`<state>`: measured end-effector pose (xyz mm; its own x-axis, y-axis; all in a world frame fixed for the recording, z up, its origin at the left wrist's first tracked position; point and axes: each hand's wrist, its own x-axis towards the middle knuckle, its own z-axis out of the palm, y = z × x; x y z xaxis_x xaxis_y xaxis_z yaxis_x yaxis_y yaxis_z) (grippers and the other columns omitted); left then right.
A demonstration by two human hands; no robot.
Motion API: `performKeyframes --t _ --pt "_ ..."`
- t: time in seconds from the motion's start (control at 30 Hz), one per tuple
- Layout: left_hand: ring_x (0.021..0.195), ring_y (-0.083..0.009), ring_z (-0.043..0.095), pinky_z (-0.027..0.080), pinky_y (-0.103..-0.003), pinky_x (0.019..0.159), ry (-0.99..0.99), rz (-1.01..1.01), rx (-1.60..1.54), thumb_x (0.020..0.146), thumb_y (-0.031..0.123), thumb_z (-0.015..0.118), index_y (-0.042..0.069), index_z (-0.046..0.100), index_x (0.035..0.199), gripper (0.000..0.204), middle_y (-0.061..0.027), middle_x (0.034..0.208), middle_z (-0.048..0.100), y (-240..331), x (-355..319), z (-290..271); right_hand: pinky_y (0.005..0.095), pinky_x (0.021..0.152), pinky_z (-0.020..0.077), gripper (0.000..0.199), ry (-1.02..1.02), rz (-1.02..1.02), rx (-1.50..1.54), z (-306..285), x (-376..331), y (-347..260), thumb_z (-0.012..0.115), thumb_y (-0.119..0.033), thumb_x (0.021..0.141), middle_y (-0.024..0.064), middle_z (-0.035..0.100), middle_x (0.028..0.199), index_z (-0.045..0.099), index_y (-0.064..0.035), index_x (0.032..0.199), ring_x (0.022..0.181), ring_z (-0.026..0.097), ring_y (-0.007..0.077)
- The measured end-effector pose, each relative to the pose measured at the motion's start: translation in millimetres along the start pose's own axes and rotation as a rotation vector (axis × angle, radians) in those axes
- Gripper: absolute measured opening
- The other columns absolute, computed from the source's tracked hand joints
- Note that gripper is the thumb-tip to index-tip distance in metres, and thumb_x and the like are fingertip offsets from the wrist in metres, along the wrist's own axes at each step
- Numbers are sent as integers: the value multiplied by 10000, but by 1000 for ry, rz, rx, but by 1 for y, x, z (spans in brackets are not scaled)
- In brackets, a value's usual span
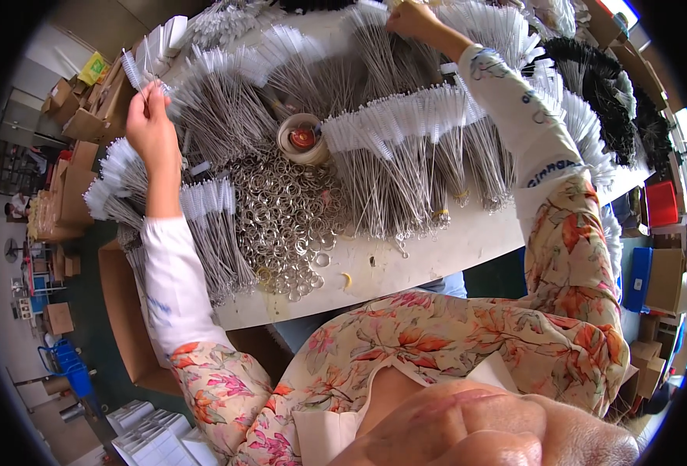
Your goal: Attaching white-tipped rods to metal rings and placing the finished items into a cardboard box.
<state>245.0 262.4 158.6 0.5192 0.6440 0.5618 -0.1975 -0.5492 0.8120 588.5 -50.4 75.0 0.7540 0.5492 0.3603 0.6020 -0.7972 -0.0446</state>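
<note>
My left hand (151, 116) is raised at the far left of the table, its fingers closed on a wire brush with a white-bristled head (131, 70) that sticks up above them. My right hand (412, 21) reaches to the far edge, fingers bent together over a bunch of white brushes (374, 39); what it pinches, if anything, is hidden. Between my arms lie several bundles of white-tipped wire brushes (394, 147) with thin twisted stems. A heap of metal rings (285, 225) spreads at the left middle, beside a round white tub (302, 140) with something red inside.
Black-bristled brushes (600, 93) are piled at the right end of the white table (405, 264). An open cardboard box (130, 326) stands below its left end. More cartons (72, 186) and a blue bin (640, 279) surround the work place.
</note>
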Motion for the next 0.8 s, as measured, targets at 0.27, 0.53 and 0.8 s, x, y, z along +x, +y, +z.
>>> performKeyframes --t 0.27,0.53,0.8 --pt "458 -13 282 200 -158 380 -214 -146 -218 967 198 435 -77 539 1119 331 1 620 400 96 -194 -56 362 640 514 277 -330 164 338 -6 -11 -39 713 -330 646 84 664 728 709 -99 799 622 627 239" --pt "451 -21 301 198 -161 380 -51 -449 -368 959 200 450 -34 585 1004 274 -8 653 455 85 -230 -89 284 499 504 222 166 116 756 -115 -19 -54 608 -193 768 55 570 541 617 12 683 494 551 133" --pt "437 -9 260 182 -168 375 -92 -490 -385 956 243 463 -39 591 1025 317 -3 660 448 55 -256 -113 374 558 487 153 68 -382 -187 -98 -23 68 630 -219 727 112 617 666 643 -67 735 594 603 265"
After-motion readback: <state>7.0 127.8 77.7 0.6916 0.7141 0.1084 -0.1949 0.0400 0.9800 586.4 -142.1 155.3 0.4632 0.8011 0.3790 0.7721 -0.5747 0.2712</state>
